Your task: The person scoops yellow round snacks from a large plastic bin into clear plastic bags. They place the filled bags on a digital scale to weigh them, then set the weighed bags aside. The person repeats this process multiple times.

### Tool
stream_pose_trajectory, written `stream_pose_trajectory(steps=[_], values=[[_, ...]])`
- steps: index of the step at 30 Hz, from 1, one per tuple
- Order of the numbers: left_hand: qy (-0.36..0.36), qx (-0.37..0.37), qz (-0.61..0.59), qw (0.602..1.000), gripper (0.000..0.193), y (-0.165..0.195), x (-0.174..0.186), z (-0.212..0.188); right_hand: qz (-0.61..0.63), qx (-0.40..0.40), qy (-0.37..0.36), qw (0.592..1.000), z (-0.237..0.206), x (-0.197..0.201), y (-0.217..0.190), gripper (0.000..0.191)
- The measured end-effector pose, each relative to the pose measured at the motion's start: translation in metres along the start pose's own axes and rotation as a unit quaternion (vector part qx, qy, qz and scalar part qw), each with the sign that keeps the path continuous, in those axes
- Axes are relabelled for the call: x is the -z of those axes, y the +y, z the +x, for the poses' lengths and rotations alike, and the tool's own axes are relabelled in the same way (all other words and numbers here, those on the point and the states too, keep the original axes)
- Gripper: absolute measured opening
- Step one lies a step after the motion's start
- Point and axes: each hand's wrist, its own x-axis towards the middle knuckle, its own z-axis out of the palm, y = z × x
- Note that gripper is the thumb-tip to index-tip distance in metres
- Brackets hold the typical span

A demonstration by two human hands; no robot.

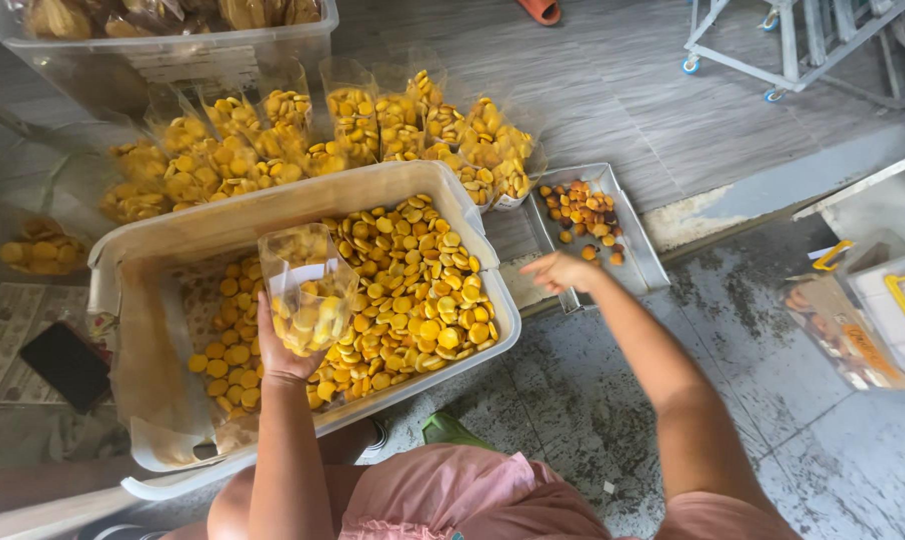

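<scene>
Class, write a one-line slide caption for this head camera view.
Left hand holds a clear bag of yellow biscuits over a full tub; right hand reaches to a metal tray.

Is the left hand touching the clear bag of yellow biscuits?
Touching. The head view shows the left hand gripping the clear bag from below, above the tub.

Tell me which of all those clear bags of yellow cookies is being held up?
The partly filled bag in the left hand, raised over the big plastic tub. The other bags stand filled on the floor behind it.
</scene>
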Motion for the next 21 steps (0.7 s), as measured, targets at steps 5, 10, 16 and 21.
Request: stream_pose_trajectory(steps=[5, 10, 16, 21], values=[[0.003, -0.009, 0.018, 1.0, 0.067, -0.004, 0.0, -0.006, -0.068, 0.126, 0.235, 0.961, 0.025, -0.05, -0.043, 0.035], [-0.01, -0.008, 0.012, 1.0, 0.074, -0.008, 0.001, 0.003, 0.026, 0.579, 0.197, 0.791, -0.023, -0.109, -0.133, 0.018], [-0.077, 0.004, 0.033, 0.996, 0.075, -0.017, -0.006, 0.003, -0.446, 0.45, -0.046, 0.772, -0.035, -0.217, -0.226, 0.012], [-0.112, 0.024, 0.031, 0.993, 0.071, -0.01, -0.012, -0.007, -0.562, 0.458, -0.085, 0.684, 0.008, -0.262, -0.23, 0.07]])
